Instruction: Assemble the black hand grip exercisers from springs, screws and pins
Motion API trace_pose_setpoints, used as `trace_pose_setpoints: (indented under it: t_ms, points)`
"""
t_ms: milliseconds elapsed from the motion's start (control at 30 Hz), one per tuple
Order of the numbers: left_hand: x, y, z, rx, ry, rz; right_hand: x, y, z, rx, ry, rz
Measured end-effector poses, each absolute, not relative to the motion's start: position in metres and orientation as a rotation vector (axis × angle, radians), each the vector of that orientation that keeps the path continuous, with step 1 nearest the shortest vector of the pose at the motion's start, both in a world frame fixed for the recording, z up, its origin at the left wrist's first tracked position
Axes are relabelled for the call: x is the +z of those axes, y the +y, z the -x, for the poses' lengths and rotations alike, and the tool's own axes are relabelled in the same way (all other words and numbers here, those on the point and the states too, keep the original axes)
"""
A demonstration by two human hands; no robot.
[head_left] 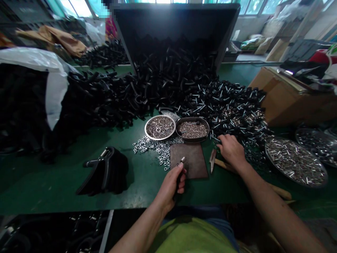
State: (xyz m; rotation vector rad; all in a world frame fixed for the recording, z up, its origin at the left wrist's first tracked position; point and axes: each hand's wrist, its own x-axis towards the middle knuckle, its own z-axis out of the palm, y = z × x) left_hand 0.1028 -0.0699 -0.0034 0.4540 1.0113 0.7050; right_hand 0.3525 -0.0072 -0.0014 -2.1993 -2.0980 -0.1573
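My left hand (174, 181) is closed round a black handle-like part, mostly hidden in the fingers. A shiny metal fitting (183, 159) sticks up from its top, above a brown square plate (188, 161). My right hand (233, 151) has its fingers curled together at the near edge of a pile of black knobs with metal screws (223, 98). What lies between those fingertips, if anything, I cannot make out. Below that hand, a hammer (212, 161) rests on the green table (139, 196). Loose nuts (164, 158) are scattered left of the plate.
A round bowl of metal rings (160, 127) and an oval tin of small metal parts (192, 129) stand beyond the plate. Black curved parts (110, 95) heap up from a tipped bin (176, 28). Stacked black handles (105, 172) sit left; a pin tray (296, 161) and cardboard box (286, 98), right.
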Motion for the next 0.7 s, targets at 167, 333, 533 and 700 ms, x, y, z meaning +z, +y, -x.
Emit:
trace_pose_setpoints:
  t_ms: [167, 333, 533, 700]
  points:
    - [-0.007, -0.062, -0.1, 0.81, 0.92, -0.239, -0.011, 0.002, -0.372, -0.195, -2.167, 2.318]
    - [-0.009, -0.053, -0.098, 0.871, 0.867, -0.019, 0.013, -0.016, -0.35, -0.027, -1.976, 1.906]
    - [-0.008, -0.052, -0.102, 0.954, 0.743, 0.01, 0.043, -0.06, -0.285, 0.569, -1.913, 1.33]
    - [-0.002, -0.061, -0.112, 1.045, 0.796, -0.056, 0.031, -0.075, -0.248, 0.456, -2.003, 1.17]
